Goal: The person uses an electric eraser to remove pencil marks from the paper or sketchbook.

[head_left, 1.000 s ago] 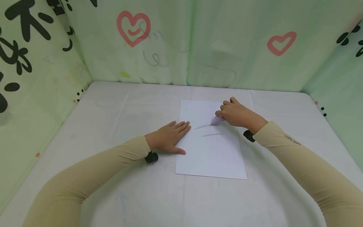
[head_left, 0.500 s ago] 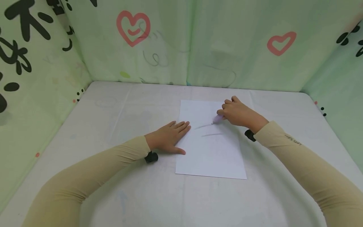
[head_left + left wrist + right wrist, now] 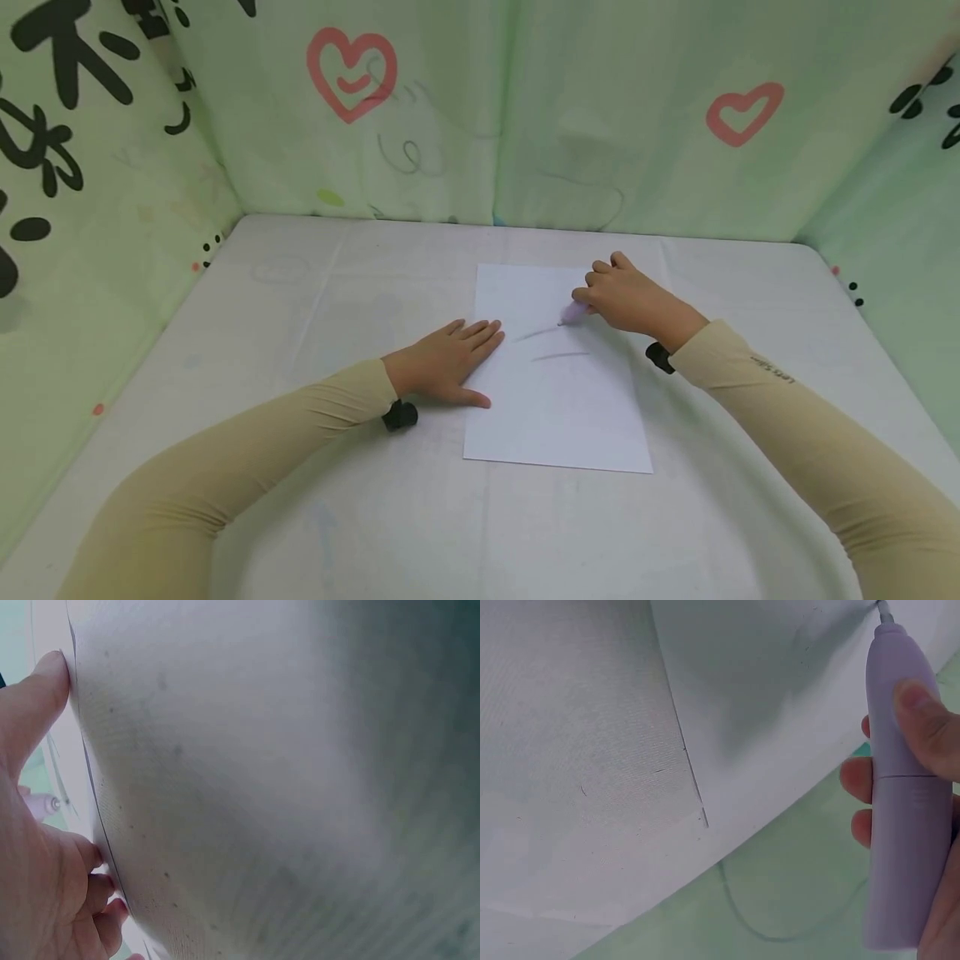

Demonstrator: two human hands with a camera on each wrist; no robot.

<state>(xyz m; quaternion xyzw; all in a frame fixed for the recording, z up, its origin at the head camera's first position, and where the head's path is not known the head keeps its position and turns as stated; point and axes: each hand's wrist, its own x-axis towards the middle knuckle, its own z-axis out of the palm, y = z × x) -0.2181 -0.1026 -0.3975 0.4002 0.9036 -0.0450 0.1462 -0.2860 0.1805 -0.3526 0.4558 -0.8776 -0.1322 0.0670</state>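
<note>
A white sheet of paper [image 3: 555, 417] lies on the table, with two short grey pencil-like strokes across its middle. My left hand [image 3: 448, 363] rests flat over the sheet's left edge, fingers spread and thumb apart. In my right hand [image 3: 628, 298] I grip a lavender electric eraser [image 3: 906, 847], its thumb and fingers wrapped around the body. The narrow metal tip points down at the paper, by the right end of the upper stroke. That tip lies at the top edge of the right wrist view. The left wrist view shows the left thumb [image 3: 46, 686] and curved fingertips along the paper's edge.
A white cloth covers the table [image 3: 360, 517]. Green curtains [image 3: 600, 150] with red hearts and black markings enclose it at the back and both sides. Dark specks dot the cloth near the left hand. Each wrist carries a small black camera [image 3: 401, 416].
My right hand and the electric eraser have shifted a few pixels, slightly right and then back, ending a little farther from me. The left hand and paper stay in place.
</note>
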